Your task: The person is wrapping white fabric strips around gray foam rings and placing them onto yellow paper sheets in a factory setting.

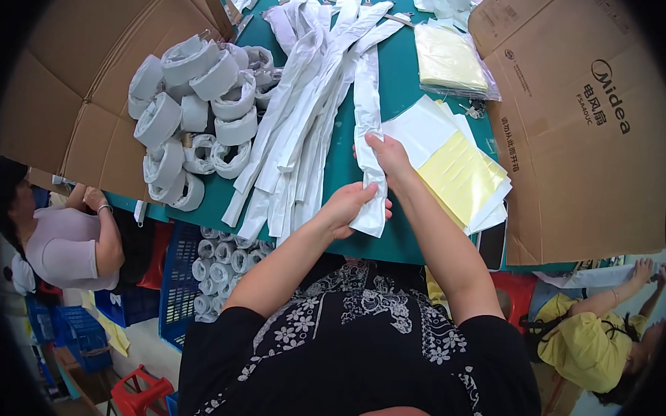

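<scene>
Both hands are closed on one long white wrapped strip (369, 83) that stretches away from me across the green table. My left hand (348, 209) pinches it close to its near end, thumb on top. Farther up, my right hand (387, 157) grips its right edge, also with the thumb on top. Left of it lies a loose bundle of similar white strips (300, 117), fanned toward the table's front edge. Metal-looking pieces show at their far ends. Beyond the bundle, at the left, white wrapped coils (158, 118) are heaped up.
Tall cardboard (124, 65) stands at the left, and a cardboard box (573, 144) at the right. Yellow and white sheets (457, 180) lie near a bagged yellow stack (451, 58) and keys (472, 108). Below the table, a blue crate (177, 283) holds rolls. People sit on both sides.
</scene>
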{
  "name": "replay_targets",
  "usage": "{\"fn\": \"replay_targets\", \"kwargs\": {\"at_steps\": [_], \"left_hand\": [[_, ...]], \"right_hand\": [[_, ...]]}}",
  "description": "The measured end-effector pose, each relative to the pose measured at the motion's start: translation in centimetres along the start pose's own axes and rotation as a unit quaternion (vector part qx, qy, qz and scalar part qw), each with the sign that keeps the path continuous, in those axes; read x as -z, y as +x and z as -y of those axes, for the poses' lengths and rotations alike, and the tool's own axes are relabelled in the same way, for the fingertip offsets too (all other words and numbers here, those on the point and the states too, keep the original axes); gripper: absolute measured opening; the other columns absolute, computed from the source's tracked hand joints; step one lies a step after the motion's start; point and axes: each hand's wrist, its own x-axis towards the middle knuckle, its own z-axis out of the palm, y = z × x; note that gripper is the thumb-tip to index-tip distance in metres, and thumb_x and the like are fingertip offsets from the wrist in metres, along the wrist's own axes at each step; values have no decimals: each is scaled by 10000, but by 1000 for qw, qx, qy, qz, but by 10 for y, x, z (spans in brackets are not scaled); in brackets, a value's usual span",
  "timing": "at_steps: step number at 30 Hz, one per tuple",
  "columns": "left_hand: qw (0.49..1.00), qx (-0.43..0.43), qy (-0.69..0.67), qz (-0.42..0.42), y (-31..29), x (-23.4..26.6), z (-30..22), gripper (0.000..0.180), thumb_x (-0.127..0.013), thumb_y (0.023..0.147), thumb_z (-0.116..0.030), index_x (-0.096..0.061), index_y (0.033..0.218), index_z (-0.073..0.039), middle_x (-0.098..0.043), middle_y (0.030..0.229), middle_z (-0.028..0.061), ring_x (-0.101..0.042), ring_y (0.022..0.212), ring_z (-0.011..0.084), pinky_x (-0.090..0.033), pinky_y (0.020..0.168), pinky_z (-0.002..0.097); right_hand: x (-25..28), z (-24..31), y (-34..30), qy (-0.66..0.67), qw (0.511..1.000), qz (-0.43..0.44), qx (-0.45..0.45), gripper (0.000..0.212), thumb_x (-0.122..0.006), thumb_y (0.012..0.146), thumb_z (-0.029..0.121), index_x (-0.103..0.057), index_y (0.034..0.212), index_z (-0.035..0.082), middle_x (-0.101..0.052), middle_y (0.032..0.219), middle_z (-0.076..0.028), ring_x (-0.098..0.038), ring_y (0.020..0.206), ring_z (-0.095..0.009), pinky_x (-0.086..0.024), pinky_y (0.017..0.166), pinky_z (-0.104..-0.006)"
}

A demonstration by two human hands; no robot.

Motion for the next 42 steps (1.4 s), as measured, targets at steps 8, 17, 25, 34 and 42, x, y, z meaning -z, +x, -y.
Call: {"fn": "replay_targets", "kwargs": {"at_steps": [8, 17, 25, 34, 42], "left_hand": [[998, 0, 53, -15, -7, 4, -1, 262, -471, 933, -245, -491, 1039, -6, -616, 896, 105, -636, 782, 190, -541, 692, 315], [999, -22, 9, 45, 1, -1, -12, 300, -460, 935, -269, -522, 1045, 3, -624, 934, 110, -635, 821, 211, -532, 713, 347], [997, 62, 47, -24, -15, 12, 1, 230, -455, 930, -189, -516, 1045, 0, -623, 904, 125, -649, 770, 223, -544, 677, 335], [999, 39, 37, 0, -6, 19, 3, 264, -466, 934, -236, -516, 1063, -11, -621, 899, 107, -639, 796, 207, -537, 698, 335], [999, 36, 0, 5, -1, 21, -1, 261, -493, 922, -234, -519, 1061, -15, -617, 869, 94, -634, 765, 197, -532, 686, 328]], "right_hand": [[11, 23, 12, 144, 986, 72, -54, 223, -516, 904, 182, -511, 1035, 1, -601, 943, -91, -605, 806, -192, -519, 661, -337], [12, -28, 12, -37, 999, 2, 39, 295, -523, 895, 210, -525, 1029, -53, -622, 850, -122, -615, 710, -200, -501, 623, -334], [-1, 1, -9, 158, 987, 12, -16, 211, -598, 857, 185, -583, 940, -8, -627, 827, -81, -603, 699, -165, -496, 619, -307], [-11, -5, -5, 36, 993, -55, 99, 231, -577, 869, 217, -592, 906, -10, -634, 762, -78, -591, 602, -141, -477, 545, -264], [-18, -6, -8, 49, 996, -53, 56, 255, -503, 868, 191, -568, 977, -30, -639, 795, -123, -625, 680, -187, -506, 622, -300]]}}
